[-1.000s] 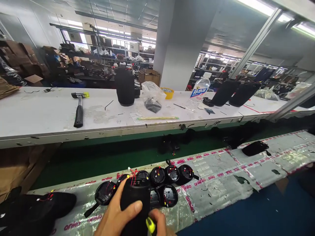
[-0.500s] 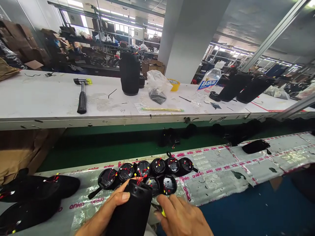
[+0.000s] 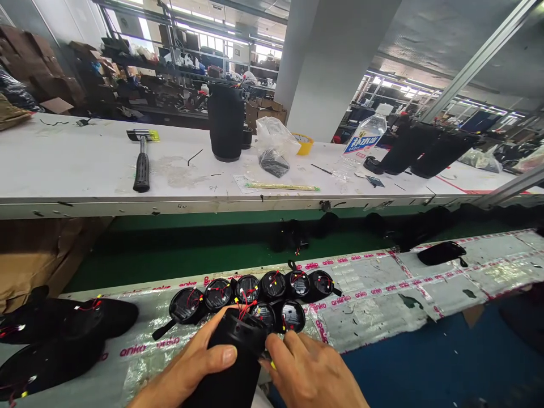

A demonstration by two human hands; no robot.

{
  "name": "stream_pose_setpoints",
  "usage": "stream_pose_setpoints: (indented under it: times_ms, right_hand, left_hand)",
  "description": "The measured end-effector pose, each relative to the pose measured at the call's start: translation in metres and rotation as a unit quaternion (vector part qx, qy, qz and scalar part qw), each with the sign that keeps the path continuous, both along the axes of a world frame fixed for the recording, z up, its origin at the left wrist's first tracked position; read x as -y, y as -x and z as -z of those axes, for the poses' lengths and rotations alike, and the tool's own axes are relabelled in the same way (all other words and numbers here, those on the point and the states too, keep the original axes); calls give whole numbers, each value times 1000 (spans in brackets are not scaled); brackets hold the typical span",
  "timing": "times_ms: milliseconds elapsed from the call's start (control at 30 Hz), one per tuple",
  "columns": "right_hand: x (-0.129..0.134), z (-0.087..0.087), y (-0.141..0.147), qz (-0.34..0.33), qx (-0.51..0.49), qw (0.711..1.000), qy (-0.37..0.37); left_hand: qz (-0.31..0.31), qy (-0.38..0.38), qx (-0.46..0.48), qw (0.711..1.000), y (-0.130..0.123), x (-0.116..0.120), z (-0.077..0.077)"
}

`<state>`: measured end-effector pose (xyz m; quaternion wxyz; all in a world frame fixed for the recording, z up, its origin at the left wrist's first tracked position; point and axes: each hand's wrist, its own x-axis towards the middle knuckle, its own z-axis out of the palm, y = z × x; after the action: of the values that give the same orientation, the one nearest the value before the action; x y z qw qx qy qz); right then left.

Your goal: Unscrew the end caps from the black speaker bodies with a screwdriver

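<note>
My left hand point(image 3: 193, 357) is wrapped round a black cylindrical speaker body point(image 3: 233, 371), its thumb lying across the front. Red wires with small connectors point(image 3: 245, 306) stick out of the open upper end. At the right side of that rim, my right hand point(image 3: 308, 368) is closed on a small tool with a yellow part point(image 3: 273, 365); most of it is hidden by the fingers, so its kind cannot be made out. Just beyond my hands stand several similar black cylinders point(image 3: 273, 285) in two rows, with red wires on their ends.
More black bodies point(image 3: 63, 323) lie at the left, and one point(image 3: 442, 253) lies at the right on the taped covering point(image 3: 369, 306). The white bench point(image 3: 178, 175) holds a hammer point(image 3: 142, 164), a black cylinder point(image 3: 226, 124), a plastic bag point(image 3: 274, 147) and a bottle point(image 3: 365, 136).
My right hand and the tool have moved slightly up and left, closer against the rim. The speaker body has turned or tilted a little in my left hand.
</note>
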<state>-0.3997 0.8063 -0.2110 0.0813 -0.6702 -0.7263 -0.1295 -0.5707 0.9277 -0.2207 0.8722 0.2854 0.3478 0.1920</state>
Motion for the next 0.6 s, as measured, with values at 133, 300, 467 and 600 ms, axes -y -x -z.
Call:
stream_pose_setpoints:
  times_ms: [133,300,467,600]
  right_hand:
    - [0,0,-1,4,20,1000,12]
    - [0,-8,-1,-4,77,996,40]
    - [0,-9,1,-19,111,992,51]
    - [-2,-6,3,-9,119,991,63]
  left_hand:
    - [79,-80,-6,994,1,-5,-6]
    - [103,-122,-10,987,0,-9,-6]
    - [123,-209,-83,967,3,-9,-7]
    - [99,-256,-130,953,4,-7,-7]
